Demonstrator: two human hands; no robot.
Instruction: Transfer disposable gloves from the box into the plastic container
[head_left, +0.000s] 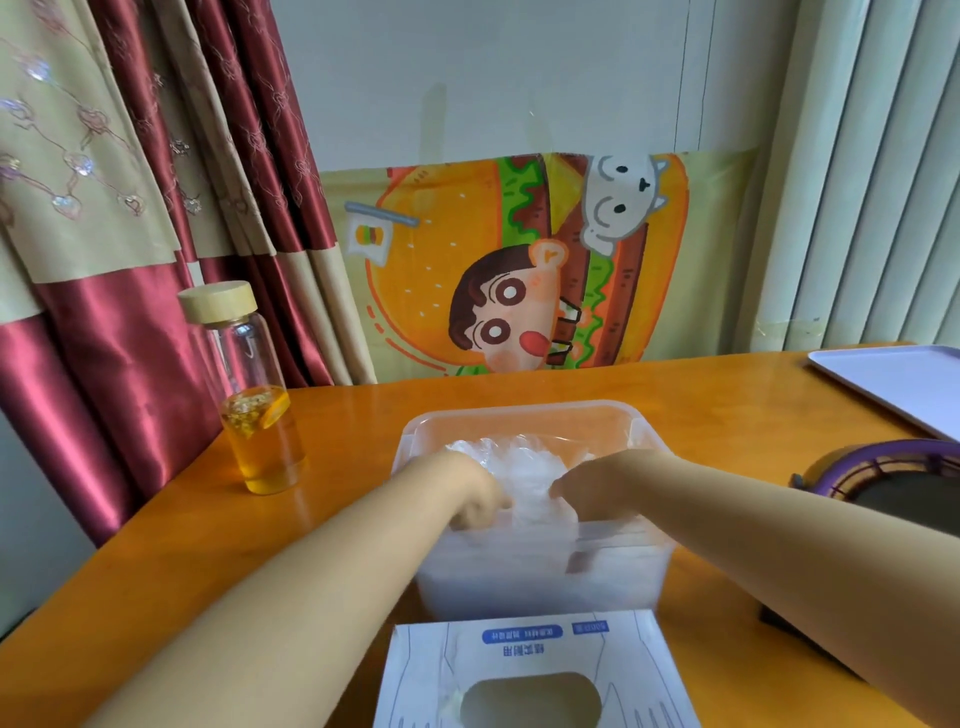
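A clear plastic container (519, 410) stands in the middle of the orange table, holding a crumpled heap of thin clear disposable gloves (524, 462). Both my hands reach down inside it. My left hand (475, 499) and my right hand (587, 493) have their fingers sunk into the gloves, and the near wall blurs the fingertips. Whether the fingers grip or just press the plastic is not visible. The white glove box (535, 670) lies in front of the container at the table's near edge, its oval opening facing up.
A glass bottle (254, 395) with a wooden lid and yellow liquid stands at the left. A white tray (898, 384) lies at the far right. A purple-rimmed round object (883, 483) sits beside my right forearm. Curtains and a cartoon cloth hang behind the table.
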